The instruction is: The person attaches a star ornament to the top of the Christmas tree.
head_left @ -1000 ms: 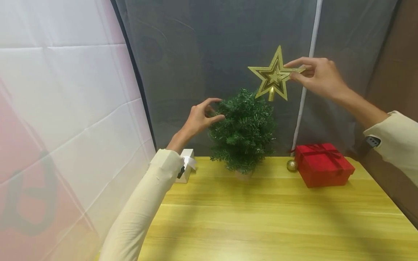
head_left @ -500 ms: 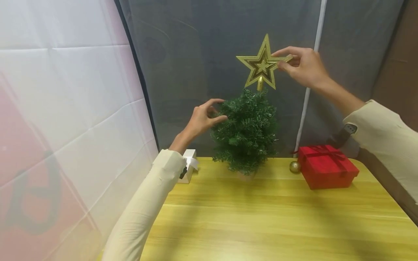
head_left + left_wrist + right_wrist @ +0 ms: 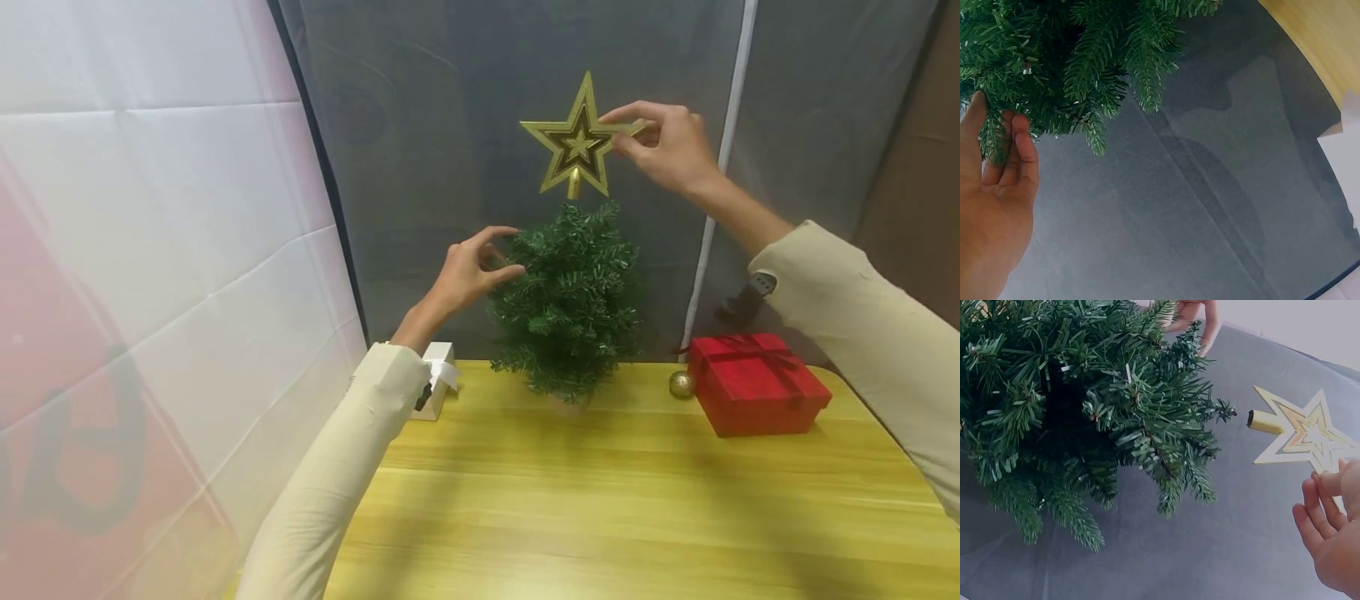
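A small artificial Christmas tree point(image 3: 570, 292) stands upright in a pale pot point(image 3: 567, 405) at the table's back. My right hand point(image 3: 667, 148) pinches one side point of a gold star tree topper point(image 3: 578, 143), held upright over the treetop. Its hollow tube point(image 3: 1266, 422) points at the top branch, with a small gap between them in the right wrist view. My left hand point(image 3: 467, 268) is at the tree's upper left, thumb and fingers curled round branches. In the left wrist view a sprig point(image 3: 992, 139) lies between thumb and fingers.
On the yellow wood-grain table point(image 3: 570, 500), a red gift box point(image 3: 757, 387) stands at the back right beside a gold bauble point(image 3: 682, 384). A white box with a ribbon point(image 3: 438, 387) is partly behind my left forearm. A grey curtain point(image 3: 435, 125) hangs close behind.
My right hand has carried the star left and up, from the tree's upper right to above its top. The left hand has stayed at the same branches.
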Available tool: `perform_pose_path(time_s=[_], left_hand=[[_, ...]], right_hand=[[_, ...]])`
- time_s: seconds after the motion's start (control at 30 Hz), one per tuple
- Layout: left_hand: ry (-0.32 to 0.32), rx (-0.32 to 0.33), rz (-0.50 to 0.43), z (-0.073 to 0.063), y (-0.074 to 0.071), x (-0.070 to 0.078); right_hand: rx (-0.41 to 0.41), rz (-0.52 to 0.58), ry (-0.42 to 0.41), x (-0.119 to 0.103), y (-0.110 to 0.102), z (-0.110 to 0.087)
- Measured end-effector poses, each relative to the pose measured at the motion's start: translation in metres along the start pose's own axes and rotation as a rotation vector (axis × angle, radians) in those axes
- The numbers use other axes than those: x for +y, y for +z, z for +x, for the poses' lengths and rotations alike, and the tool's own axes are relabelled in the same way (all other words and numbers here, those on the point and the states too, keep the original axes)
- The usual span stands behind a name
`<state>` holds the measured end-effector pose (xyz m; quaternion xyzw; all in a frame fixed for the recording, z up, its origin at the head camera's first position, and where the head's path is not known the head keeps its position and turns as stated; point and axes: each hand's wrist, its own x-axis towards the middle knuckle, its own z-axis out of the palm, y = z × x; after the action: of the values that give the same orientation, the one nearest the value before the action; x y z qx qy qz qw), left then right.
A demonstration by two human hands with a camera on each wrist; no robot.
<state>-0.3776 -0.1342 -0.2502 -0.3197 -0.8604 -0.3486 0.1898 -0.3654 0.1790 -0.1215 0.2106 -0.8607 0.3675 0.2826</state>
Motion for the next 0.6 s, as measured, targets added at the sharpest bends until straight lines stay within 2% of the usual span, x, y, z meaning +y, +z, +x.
perform_pose_path(time_s=[0.3,0.6], left_hand=[[-0.003,0.003,0.002,0.000,0.000,0.002],[-0.007,-0.001,-0.011,-0.001,0.000,0.000]], right_hand=[[-0.025,-0.012,-0.003,0.000,0.012,0.002],[-0.091,-0.050,-0.011,0.005,0.021,-0.004]])
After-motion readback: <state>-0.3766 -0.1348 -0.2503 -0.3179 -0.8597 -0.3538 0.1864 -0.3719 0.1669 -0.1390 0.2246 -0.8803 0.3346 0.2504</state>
